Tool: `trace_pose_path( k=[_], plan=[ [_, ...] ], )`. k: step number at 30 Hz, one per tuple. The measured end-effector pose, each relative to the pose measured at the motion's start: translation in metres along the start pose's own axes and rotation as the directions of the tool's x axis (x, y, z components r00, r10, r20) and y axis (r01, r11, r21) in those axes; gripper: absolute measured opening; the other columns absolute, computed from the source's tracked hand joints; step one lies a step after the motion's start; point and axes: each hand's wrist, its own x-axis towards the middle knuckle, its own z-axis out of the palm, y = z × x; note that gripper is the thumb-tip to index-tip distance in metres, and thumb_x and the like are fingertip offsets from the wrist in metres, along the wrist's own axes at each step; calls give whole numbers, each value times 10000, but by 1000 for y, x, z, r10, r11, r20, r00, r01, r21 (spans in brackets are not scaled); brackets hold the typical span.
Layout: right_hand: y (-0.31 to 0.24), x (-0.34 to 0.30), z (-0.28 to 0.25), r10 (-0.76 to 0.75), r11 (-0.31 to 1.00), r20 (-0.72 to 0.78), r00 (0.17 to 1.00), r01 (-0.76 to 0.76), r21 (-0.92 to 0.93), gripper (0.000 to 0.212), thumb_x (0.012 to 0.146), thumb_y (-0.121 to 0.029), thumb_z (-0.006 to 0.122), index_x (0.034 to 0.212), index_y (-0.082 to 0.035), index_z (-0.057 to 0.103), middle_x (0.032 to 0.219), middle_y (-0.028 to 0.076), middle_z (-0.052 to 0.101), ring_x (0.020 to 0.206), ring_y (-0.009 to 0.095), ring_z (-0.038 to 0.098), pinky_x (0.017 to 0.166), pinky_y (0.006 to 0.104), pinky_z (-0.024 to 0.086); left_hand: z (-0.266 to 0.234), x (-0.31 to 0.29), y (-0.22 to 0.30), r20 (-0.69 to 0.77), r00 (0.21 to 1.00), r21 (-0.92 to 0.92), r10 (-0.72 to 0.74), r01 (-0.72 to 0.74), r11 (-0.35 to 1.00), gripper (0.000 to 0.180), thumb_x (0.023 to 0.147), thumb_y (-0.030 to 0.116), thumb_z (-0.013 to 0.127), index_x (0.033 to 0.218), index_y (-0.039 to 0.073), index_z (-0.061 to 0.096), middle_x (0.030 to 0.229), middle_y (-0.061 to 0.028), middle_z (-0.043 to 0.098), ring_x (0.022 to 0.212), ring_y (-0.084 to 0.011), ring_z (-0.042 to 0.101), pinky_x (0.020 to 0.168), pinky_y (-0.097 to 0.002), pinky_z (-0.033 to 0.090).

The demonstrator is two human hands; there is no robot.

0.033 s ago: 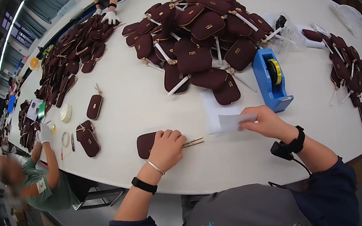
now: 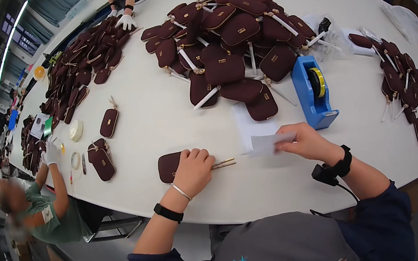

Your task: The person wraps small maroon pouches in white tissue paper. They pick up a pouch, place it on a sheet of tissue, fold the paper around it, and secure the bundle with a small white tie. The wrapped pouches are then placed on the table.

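A: How far along are you?
B: Judging by the large heap (image 2: 240,31) beyond your hands, well on: many maroon pouches there trail white paper tubes (image 2: 207,98). The smaller heap (image 2: 393,80) to your right shows some too. The pouch in front of you (image 2: 168,164) has none visible; its cord ends (image 2: 224,165) lie bare, so that one looks unfinished.

A: Where does that pouch sit?
B: Flat on the table near your edge, partly under your left hand (image 2: 193,168), cord ends poking out to the right.

A: Left hand's pose?
B: Back of the hand up, fingers bent over the pouch's right part. Thumb hidden; you can't tell from here whether it grips or only presses.

A: And your right hand (image 2: 302,140)?
B: Forearm in from the lower right, wrist turned so the fingers face left. Thumb and fingers are closed on a white slip (image 2: 263,144), its free end toward the left hand but apart from the cords. Slip not around anything yet.

A: Close by?
B: White sheets (image 2: 245,120) behind the slip; blue tape dispenser (image 2: 306,96) just beyond your right hand.
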Motion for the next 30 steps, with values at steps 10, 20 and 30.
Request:
trace_pose_path(
  k=[10,20,30],
  plan=[
    [1,-4,4,198,926,8,980,-189,327,159,911,-120,640,1007,5,661,874,63,712,794,116,664,701,258,505,-2,-4,-10,-80,996,-108,-27,18,994,31,850,72,582,847,42,591,807,-90,626,767,-255,598,820,-384,439],
    [-9,7,12,240,893,2,971,-221,391,174,925,-134,624,1002,12,678,838,71,711,690,142,677,618,264,511,-33,4,51,-135,949,-800,-284,65,596,43,860,-8,627,901,2,618,823,-89,640,700,-230,572,624,-310,446],
    [-21,0,19,163,878,253,954,-257,403,217,886,-120,668,1052,19,677,879,45,697,795,91,628,723,238,482,-54,15,66,396,866,-889,-305,445,111,166,930,35,614,1081,-29,635,911,-39,642,725,-55,532,643,-200,439]
  ],
)
